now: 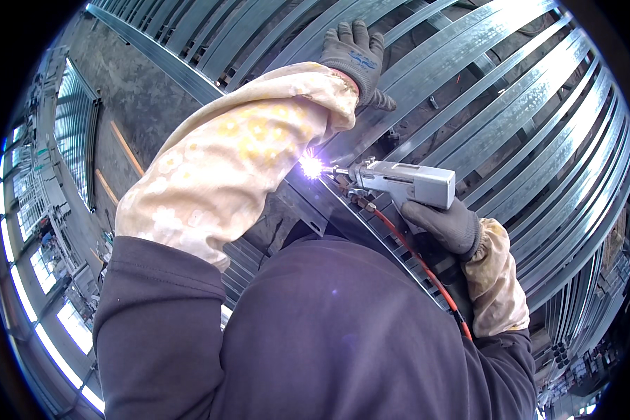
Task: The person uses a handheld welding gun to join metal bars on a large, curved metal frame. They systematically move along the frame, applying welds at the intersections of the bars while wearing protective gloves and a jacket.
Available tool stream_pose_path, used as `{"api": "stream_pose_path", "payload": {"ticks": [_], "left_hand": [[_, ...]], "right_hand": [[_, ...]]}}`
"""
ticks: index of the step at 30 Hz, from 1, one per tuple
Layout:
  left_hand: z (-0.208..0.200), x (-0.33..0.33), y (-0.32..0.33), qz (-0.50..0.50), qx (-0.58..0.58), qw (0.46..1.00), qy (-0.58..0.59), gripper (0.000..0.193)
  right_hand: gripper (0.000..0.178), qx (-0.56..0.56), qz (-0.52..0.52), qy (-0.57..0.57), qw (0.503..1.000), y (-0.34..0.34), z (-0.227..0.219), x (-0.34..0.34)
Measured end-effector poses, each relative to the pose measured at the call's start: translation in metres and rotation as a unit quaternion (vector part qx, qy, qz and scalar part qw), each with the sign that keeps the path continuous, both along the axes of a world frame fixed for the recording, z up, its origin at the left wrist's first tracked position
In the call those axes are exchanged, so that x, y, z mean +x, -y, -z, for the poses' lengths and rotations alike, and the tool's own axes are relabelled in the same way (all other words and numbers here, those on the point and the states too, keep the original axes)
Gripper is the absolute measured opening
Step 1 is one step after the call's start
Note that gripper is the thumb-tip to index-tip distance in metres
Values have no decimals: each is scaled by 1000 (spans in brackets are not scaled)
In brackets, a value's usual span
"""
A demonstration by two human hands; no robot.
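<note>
My right hand [446, 225], in a grey glove, is wrapped round the grip of a silver pistol-shaped welding gun [406, 180]. The gun's nozzle points left, and a bright white-violet spark [311, 165] glows at its tip against the metal frame [306, 201]. A red hose [416, 259] runs from under the gun down past my right forearm. My left hand [355, 57], gloved too, lies flat with fingers spread on a galvanized metal bar [308, 50] beyond the spark. My left sleeve hides part of the frame beside the weld.
Long parallel metal slats [532, 115] fill the right and far side, with gaps between them. Another slatted panel [75, 133] stands to the left. Orange-brown strips [126, 148] lie on the dark floor [129, 84]. Windows line the left edge.
</note>
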State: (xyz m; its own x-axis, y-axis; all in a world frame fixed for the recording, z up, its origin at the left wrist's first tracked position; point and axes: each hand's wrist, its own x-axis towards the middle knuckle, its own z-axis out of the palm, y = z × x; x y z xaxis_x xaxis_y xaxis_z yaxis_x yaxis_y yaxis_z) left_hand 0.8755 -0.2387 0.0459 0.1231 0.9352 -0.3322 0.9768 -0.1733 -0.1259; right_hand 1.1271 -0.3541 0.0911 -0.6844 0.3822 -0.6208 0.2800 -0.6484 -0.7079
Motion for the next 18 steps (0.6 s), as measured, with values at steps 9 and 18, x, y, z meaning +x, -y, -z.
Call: {"api": "stream_pose_path", "payload": {"ticks": [9, 18], "left_hand": [[-3, 0, 0, -12, -7, 1000, 0, 132], [3, -3, -1, -8, -2, 1000, 9, 133]], "right_hand": [[48, -9, -17, 7, 1000, -1, -6, 3], [48, 4, -3, 7, 1000, 2, -11, 3]]}}
